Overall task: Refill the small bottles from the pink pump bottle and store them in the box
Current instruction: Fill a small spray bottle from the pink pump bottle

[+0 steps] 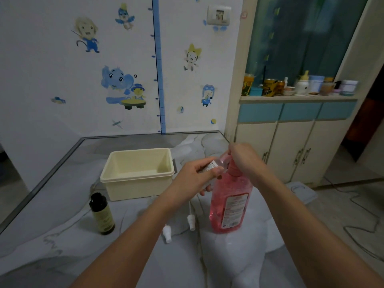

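Observation:
The pink pump bottle stands on the table at centre right. My right hand rests on top of its pump head, fingers curled over it. My left hand grips a small clear bottle tilted on its side, with its mouth against the pump nozzle. A small dark bottle with a yellowish label stands upright at the left. Two white spray caps with dip tubes lie on the table between the bottles. The cream box sits open behind, with nothing visible inside.
The grey marbled table runs to a wall with cartoon stickers. A cabinet with a cluttered shelf stands to the right. A pale lidded container sits on the floor beside the table.

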